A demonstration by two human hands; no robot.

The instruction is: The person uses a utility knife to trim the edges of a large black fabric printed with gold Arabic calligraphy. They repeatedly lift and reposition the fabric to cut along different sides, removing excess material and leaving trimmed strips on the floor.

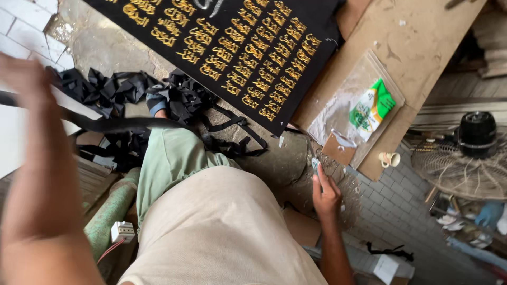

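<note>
We look down from the head camera. Our left hand (21,79) is raised at the far left, blurred, so we cannot tell how open it is; a black strap (105,124) runs across just under it, and whether the hand grips the strap we cannot tell. The strap leads right toward a heap of black fabric scraps (132,92) on the concrete floor (105,47). Our right hand (326,194) is low, right of our knee, fingers closed around a small pale object (315,165) whose tip shows above the fingers; what it is we cannot tell. Far centre lies a black cloth (248,42) with rows of gold embroidered lettering. To its right a brown board (412,37) carries a clear plastic bag (338,105), a green and white packet (372,108), a small cardboard piece (338,150) and, at the near edge, a small cream spool (390,159). Far right stands a fan (465,158) with a wire guard and black motor. Near left, a white plug (122,231) with red wire rests beside a green pipe (108,216). Our legs wear pale green trousers (169,158) under a beige shirt (222,232).
</note>
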